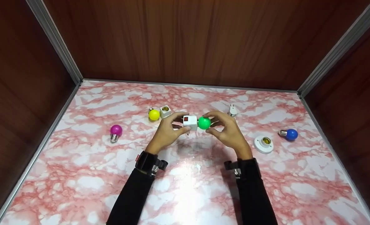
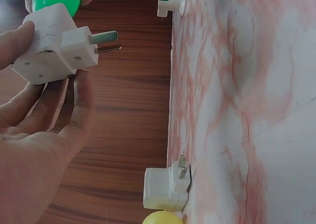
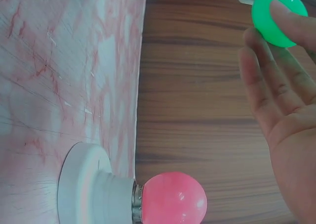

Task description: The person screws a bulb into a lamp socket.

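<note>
In the head view my left hand (image 1: pixel 169 129) grips a white plug-in bulb socket (image 1: pixel 190 122) with a red switch, thumb on its near side. Its flat metal pins (image 2: pixel 103 37) show in the left wrist view. My right hand (image 1: pixel 227 129) pinches a green bulb (image 1: pixel 204 123) between thumb and fingers. The bulb's base meets the socket's mouth, in line with it, both above the table. How far the base sits inside is hidden. In the right wrist view the thumb lies across the green bulb (image 3: pixel 276 23).
Around lie a yellow bulb (image 1: pixel 154 114), a square socket (image 1: pixel 165 111), a magenta bulb (image 1: pixel 116 130), a plug adapter (image 1: pixel 232 110), a round socket (image 1: pixel 263 144) and a blue bulb (image 1: pixel 291 134). The right wrist view shows a pink bulb (image 3: pixel 174 199) in a round base (image 3: pixel 81 184). Walls enclose the table.
</note>
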`<state>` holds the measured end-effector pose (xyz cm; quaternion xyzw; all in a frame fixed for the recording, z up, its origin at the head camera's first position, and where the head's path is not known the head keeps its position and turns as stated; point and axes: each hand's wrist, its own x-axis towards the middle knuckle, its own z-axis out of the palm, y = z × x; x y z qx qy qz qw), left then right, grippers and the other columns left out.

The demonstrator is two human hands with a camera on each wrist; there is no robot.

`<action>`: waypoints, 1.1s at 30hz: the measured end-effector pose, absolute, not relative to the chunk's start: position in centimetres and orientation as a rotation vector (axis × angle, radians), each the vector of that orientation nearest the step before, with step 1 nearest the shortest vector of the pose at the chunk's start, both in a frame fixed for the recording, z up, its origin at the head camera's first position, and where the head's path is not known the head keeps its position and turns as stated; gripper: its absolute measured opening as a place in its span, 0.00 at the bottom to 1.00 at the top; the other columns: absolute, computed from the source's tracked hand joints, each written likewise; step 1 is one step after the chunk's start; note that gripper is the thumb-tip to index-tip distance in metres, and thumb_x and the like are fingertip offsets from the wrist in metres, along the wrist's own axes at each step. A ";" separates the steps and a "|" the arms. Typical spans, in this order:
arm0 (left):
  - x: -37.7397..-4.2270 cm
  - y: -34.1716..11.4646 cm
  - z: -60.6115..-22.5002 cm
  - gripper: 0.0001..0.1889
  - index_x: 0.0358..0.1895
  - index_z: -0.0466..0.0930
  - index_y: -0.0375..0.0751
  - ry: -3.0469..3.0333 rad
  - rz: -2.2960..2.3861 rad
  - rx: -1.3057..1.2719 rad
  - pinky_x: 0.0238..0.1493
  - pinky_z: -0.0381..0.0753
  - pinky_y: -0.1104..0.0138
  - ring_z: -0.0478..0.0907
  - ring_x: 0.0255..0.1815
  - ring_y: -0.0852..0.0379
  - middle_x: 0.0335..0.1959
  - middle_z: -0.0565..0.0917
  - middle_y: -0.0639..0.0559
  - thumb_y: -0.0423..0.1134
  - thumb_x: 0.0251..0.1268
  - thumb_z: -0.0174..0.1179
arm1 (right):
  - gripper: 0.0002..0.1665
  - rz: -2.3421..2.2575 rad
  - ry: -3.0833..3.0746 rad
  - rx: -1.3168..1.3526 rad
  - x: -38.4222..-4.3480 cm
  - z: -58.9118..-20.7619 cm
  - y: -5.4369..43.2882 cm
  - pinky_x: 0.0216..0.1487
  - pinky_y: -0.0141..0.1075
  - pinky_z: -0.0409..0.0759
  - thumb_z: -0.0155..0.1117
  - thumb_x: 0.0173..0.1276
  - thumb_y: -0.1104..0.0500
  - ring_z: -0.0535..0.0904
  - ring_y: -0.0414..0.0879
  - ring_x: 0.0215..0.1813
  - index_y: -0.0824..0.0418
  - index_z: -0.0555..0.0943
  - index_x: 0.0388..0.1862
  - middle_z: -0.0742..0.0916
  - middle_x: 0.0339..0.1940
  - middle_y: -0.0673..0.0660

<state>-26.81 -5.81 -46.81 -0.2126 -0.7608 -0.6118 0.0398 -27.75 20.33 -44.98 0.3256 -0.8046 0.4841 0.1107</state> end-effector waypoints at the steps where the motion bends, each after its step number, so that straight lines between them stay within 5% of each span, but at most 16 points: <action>1: -26.8 -5.8 -46.9 0.27 0.69 0.78 0.34 -2.330 -1.872 -0.656 0.64 0.87 0.46 0.85 0.58 0.41 0.59 0.86 0.33 0.33 0.68 0.72 | 0.30 1.420 -2.372 0.951 -27.7 -45.0 20.3 0.51 0.54 0.93 0.80 0.58 0.74 0.90 0.53 0.50 0.61 0.85 0.59 0.91 0.55 0.60; 21: -26.9 -5.8 -47.0 0.29 0.70 0.78 0.37 -2.338 -1.884 -0.662 0.62 0.89 0.54 0.84 0.61 0.44 0.60 0.85 0.36 0.34 0.67 0.73 | 0.27 1.349 -2.462 0.931 -27.7 -45.2 20.8 0.49 0.29 0.88 0.77 0.68 0.62 0.90 0.46 0.41 0.65 0.83 0.64 0.92 0.48 0.63; 26: -26.8 -5.8 -46.9 0.28 0.70 0.78 0.37 -2.338 -1.875 -0.654 0.62 0.89 0.54 0.84 0.61 0.44 0.59 0.86 0.36 0.34 0.68 0.73 | 0.29 1.366 -2.482 0.911 -27.6 -45.1 20.7 0.51 0.32 0.89 0.77 0.68 0.62 0.90 0.49 0.44 0.64 0.81 0.67 0.92 0.52 0.63; 33: -26.7 -5.8 -46.9 0.29 0.71 0.78 0.36 -2.332 -1.858 -0.660 0.62 0.89 0.53 0.84 0.62 0.42 0.60 0.86 0.34 0.34 0.68 0.73 | 0.43 1.409 -2.411 0.935 -27.7 -45.1 20.5 0.57 0.49 0.91 0.85 0.58 0.62 0.89 0.57 0.59 0.57 0.78 0.73 0.86 0.68 0.60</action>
